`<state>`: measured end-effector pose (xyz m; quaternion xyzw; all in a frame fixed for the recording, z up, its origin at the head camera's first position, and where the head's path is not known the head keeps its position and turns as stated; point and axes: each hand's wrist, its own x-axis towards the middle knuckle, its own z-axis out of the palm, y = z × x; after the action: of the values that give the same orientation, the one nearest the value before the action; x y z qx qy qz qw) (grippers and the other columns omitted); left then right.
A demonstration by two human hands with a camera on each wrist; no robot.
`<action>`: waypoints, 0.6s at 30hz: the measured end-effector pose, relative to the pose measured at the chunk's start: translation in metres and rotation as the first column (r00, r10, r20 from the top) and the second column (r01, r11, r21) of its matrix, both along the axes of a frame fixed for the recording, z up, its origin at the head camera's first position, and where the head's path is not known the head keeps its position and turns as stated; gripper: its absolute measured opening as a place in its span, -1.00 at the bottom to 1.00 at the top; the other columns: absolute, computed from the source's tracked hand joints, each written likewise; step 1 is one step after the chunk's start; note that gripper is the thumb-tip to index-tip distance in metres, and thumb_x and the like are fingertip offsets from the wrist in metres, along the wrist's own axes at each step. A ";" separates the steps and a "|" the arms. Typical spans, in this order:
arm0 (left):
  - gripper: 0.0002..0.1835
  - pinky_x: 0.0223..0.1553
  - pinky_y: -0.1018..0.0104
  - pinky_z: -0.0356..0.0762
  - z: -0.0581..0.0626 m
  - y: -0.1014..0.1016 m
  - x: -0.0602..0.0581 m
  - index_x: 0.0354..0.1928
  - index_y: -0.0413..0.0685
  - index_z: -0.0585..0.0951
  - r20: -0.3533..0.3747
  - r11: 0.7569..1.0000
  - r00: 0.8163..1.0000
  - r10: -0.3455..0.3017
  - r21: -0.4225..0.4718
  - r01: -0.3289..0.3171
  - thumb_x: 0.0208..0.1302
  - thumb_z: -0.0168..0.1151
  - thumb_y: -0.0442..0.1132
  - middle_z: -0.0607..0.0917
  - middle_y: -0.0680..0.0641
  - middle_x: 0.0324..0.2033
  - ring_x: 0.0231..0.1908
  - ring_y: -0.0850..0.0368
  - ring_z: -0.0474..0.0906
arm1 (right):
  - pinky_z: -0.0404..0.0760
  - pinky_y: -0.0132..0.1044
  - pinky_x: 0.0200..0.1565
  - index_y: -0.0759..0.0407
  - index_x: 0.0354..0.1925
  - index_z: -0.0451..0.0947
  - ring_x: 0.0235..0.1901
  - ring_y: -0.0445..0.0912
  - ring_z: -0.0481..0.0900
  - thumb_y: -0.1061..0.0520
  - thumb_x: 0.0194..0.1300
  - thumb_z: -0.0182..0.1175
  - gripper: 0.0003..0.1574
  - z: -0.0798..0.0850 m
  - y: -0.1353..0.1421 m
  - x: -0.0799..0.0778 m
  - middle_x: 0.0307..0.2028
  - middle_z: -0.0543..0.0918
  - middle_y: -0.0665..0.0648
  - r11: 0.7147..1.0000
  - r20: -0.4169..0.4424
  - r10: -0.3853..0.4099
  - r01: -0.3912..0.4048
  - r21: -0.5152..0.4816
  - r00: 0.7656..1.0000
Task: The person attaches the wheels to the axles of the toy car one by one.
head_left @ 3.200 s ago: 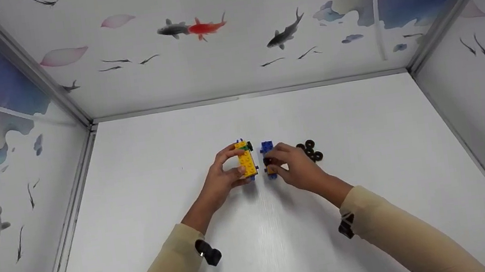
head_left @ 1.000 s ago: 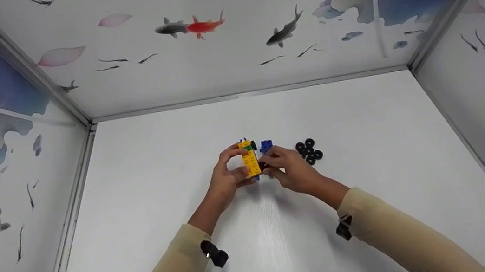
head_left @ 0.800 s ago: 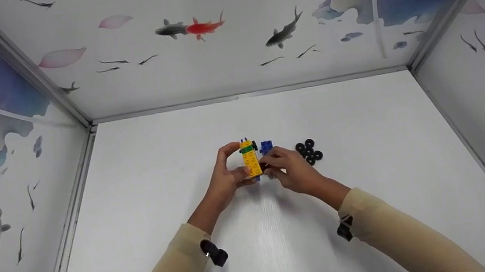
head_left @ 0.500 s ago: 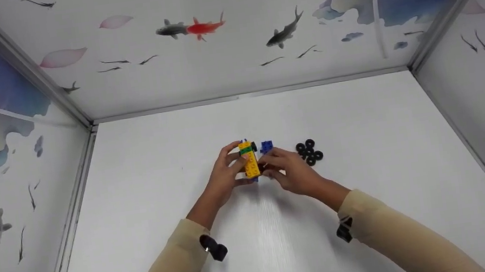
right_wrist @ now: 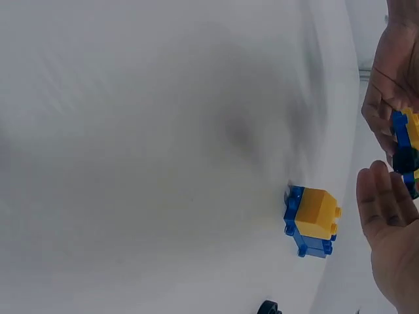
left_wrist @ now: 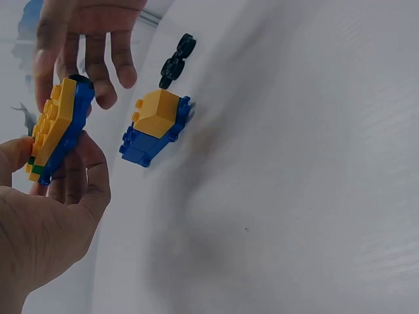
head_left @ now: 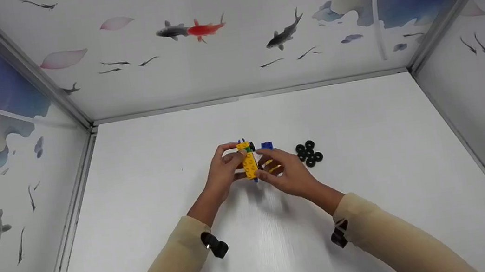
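My left hand [head_left: 219, 176] grips a toy block car [head_left: 250, 167], thumb on its studded yellow top. The car has a blue wheeled-type base [left_wrist: 73, 129], a green strip near one end and black wheels on its side, one plain as a dark wheel [right_wrist: 405, 160] in the right wrist view. My right hand [head_left: 291, 171] is at the car's right side, thumb by its near corner, its fingers straightened in the wrist views. Behind these fingers a second block car [left_wrist: 152, 124], blue with a sloped yellow brick, stands on the table, partly hidden in the head view.
Several black wheels [head_left: 309, 152] lie in a cluster right of my right hand. The white table [head_left: 156, 156] is bounded by printed panels at the back [head_left: 233, 67] and both sides. Black cameras sit at both sleeve cuffs.
My right hand first held a dark wheel near the second car, brought it to the held car's side, and now has loosened its fingers there. My left thumb has shifted up the yellow top.
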<state>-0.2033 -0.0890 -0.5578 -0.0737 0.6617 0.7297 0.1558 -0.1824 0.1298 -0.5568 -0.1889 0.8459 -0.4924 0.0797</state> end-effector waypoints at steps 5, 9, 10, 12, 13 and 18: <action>-0.56 -0.01 0.21 0.86 0.000 0.001 -0.003 0.38 0.09 0.47 0.000 0.999 1.000 0.015 -0.036 -0.015 0.62 0.32 -0.05 0.76 -0.15 0.26 0.01 -0.04 0.81 | 0.88 -0.08 0.04 0.05 0.63 0.24 -0.02 0.03 0.83 -0.24 0.52 0.43 -0.02 0.000 -0.010 0.000 0.13 0.74 0.25 0.991 0.220 -0.061 0.086 -0.103 0.974; -0.58 -0.11 0.28 0.82 0.001 0.003 -0.005 0.32 0.07 0.48 0.001 0.998 1.000 0.021 -0.056 -0.021 0.61 0.35 0.00 0.78 -0.14 0.22 -0.03 -0.01 0.82 | 0.89 -0.04 0.02 0.12 0.59 0.23 -0.03 0.13 0.84 -0.08 0.52 0.46 -0.07 0.001 -0.016 0.000 0.09 0.73 0.32 0.975 0.321 -0.048 0.115 -0.193 0.946; -0.58 -0.14 0.29 0.81 0.002 0.003 -0.006 0.30 0.06 0.48 -0.004 0.998 1.000 0.022 -0.061 -0.022 0.61 0.35 0.02 0.79 -0.14 0.21 -0.04 0.00 0.82 | 0.89 -0.04 0.02 0.12 0.58 0.24 -0.03 0.13 0.84 -0.04 0.52 0.46 -0.10 0.001 -0.017 -0.001 0.08 0.72 0.31 0.972 0.336 -0.046 0.120 -0.202 0.941; -0.57 -0.17 0.31 0.78 0.003 0.003 -0.007 0.25 0.04 0.48 -0.014 0.997 1.000 0.027 -0.070 -0.028 0.59 0.36 0.06 0.81 -0.14 0.18 -0.06 0.02 0.81 | 0.89 -0.04 0.02 0.12 0.56 0.28 -0.04 0.11 0.84 0.01 0.53 0.46 -0.15 0.001 -0.018 -0.001 0.06 0.72 0.29 0.968 0.358 -0.049 0.133 -0.215 0.932; -0.57 -0.18 0.32 0.77 0.003 0.004 -0.007 0.22 0.03 0.48 -0.019 0.997 0.999 0.029 -0.074 -0.031 0.58 0.38 0.08 0.81 -0.14 0.16 -0.06 0.02 0.80 | 0.89 -0.05 0.03 0.13 0.55 0.30 -0.06 0.09 0.85 0.02 0.53 0.46 -0.17 0.001 -0.018 -0.001 0.04 0.72 0.28 0.966 0.367 -0.051 0.140 -0.218 0.929; -0.57 -0.11 0.29 0.79 0.003 0.003 -0.007 0.12 0.01 0.47 -0.028 0.995 0.999 0.041 -0.087 -0.043 0.56 0.41 0.10 0.83 -0.15 0.14 -0.06 0.04 0.79 | 0.89 -0.14 0.01 0.12 0.52 0.37 -0.11 -0.02 0.84 0.07 0.53 0.45 -0.24 0.000 -0.019 0.001 0.00 0.73 0.25 0.958 0.404 -0.067 0.172 -0.229 0.912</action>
<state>-0.2104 -0.0860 -0.5546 -0.0849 0.6934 0.7039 0.1285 -0.1817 0.1113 -0.5568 -0.0426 0.7510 -0.6304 0.1915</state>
